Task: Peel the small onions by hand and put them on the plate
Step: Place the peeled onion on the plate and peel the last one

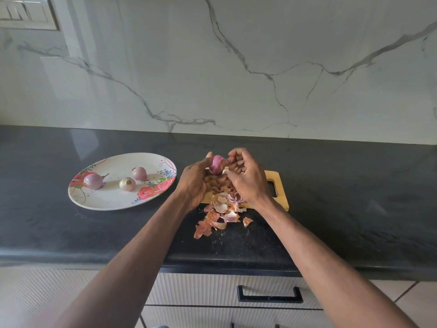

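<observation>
My left hand (197,181) grips a small purple onion (217,165) above the wooden cutting board (279,185). My right hand (246,176) is right beside the onion with its fingers curled against the onion's right side. A white floral plate (111,200) lies to the left on the counter. Three onions rest on the plate: one at the left (93,181), one in the middle (127,183), one further back (140,174). Whether my right hand pinches skin is hidden.
A heap of loose onion skins (221,213) covers the board's near edge and spills onto the black counter (354,197). A marble wall stands behind. Below the counter's front edge is a drawer with a black handle (269,295).
</observation>
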